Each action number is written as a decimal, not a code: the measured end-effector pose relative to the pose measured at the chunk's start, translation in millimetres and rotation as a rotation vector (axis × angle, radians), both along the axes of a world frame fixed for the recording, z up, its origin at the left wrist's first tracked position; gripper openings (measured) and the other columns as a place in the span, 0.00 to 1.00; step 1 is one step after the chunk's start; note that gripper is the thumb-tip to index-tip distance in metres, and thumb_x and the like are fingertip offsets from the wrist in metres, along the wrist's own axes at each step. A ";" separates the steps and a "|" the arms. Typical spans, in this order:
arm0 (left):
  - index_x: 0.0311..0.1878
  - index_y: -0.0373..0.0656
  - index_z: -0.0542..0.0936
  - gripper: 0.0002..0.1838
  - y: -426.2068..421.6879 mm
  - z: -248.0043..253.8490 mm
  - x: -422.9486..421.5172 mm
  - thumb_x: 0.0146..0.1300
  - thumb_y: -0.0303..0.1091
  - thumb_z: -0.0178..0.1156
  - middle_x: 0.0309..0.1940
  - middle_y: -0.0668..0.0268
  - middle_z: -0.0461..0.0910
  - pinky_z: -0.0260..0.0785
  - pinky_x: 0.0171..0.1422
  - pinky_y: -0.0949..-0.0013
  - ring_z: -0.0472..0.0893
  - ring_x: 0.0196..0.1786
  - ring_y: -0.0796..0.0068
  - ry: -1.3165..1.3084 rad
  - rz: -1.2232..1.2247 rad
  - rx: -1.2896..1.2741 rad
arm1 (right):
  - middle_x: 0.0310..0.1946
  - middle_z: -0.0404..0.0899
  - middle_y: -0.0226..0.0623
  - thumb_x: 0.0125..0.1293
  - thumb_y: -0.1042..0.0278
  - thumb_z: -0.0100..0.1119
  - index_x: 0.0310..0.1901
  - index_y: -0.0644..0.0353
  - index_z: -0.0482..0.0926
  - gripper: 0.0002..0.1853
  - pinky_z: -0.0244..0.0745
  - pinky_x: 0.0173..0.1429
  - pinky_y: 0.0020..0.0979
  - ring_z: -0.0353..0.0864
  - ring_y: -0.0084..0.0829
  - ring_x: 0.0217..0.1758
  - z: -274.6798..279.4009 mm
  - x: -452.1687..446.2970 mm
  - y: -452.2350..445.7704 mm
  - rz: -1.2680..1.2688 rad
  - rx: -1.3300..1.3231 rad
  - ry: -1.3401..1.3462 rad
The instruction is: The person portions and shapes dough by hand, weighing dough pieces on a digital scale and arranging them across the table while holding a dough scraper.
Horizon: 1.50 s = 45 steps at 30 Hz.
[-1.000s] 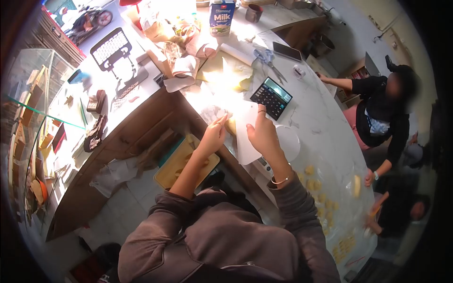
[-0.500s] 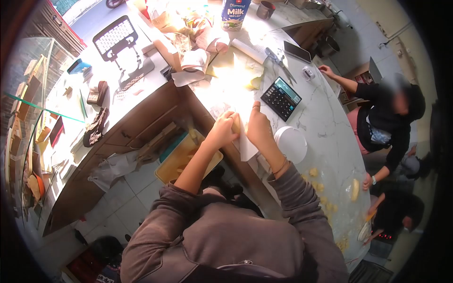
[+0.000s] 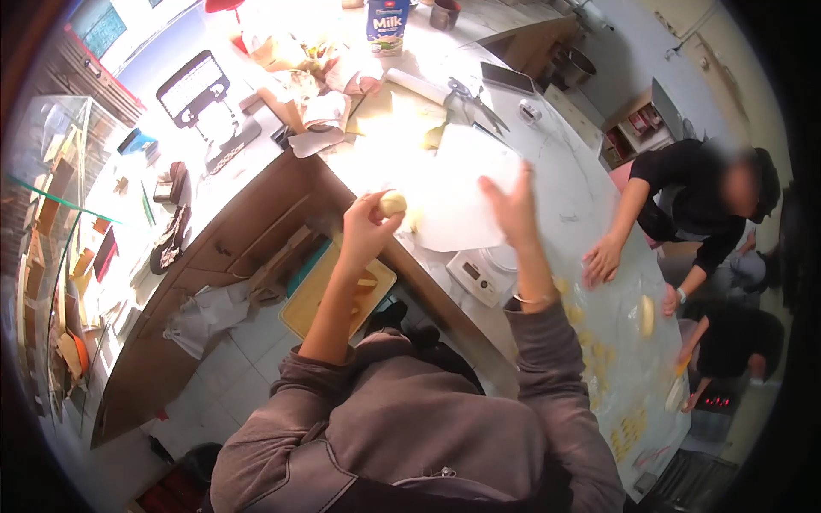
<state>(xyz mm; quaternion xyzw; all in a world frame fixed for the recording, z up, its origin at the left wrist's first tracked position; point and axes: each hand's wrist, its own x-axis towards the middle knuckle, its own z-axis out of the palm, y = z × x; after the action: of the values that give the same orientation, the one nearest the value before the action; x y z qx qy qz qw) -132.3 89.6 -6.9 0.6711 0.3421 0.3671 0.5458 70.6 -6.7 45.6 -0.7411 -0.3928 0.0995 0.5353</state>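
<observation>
White sheet (image 3: 457,197) now turned broad face up over bench (image 3: 556,162). Right hand (image 3: 515,209) at its right edge, fingers spread, contact unclear. Left hand (image 3: 365,229), farther left, pinches round dough piece (image 3: 393,203), now apart from sheet; two seem handled separately.

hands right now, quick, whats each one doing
Left hand: closed, fingers holding a pale dough ball.
Right hand: open, beside the white sheet; contact cannot be told.
</observation>
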 end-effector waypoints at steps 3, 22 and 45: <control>0.53 0.35 0.75 0.29 -25.3 33.1 29.7 0.45 0.34 0.69 0.31 0.63 0.76 0.68 0.37 0.74 0.75 0.32 0.76 0.150 -0.168 0.193 | 0.47 0.72 0.41 0.57 0.72 0.60 0.55 0.67 0.62 0.25 0.70 0.52 0.28 0.73 0.28 0.48 71.9 14.8 -66.1 -0.001 0.087 0.190; 0.50 0.40 0.76 0.18 -10.1 -39.3 59.1 0.53 0.27 0.60 0.46 0.56 0.74 0.69 0.48 0.67 0.76 0.42 0.65 0.104 0.145 0.547 | 0.53 0.69 0.38 0.58 0.73 0.59 0.60 0.66 0.60 0.29 0.61 0.60 0.28 0.68 0.27 0.54 100.0 14.4 -266.4 -0.448 0.144 0.196; 0.55 0.43 0.73 0.19 -4.5 -46.0 33.6 0.59 0.25 0.49 0.36 0.52 0.77 0.69 0.45 0.67 0.79 0.39 0.61 0.407 -0.087 0.259 | 0.55 0.67 0.39 0.59 0.74 0.58 0.62 0.67 0.57 0.30 0.58 0.62 0.28 0.67 0.27 0.56 89.7 12.0 -282.4 -0.506 0.164 0.190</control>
<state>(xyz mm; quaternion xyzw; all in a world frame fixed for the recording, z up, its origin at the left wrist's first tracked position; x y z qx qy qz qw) -98.7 85.1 -52.8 0.8096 0.3659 0.2412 0.3905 82.6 -289.1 135.3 -0.7571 -0.1504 -0.0005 0.6357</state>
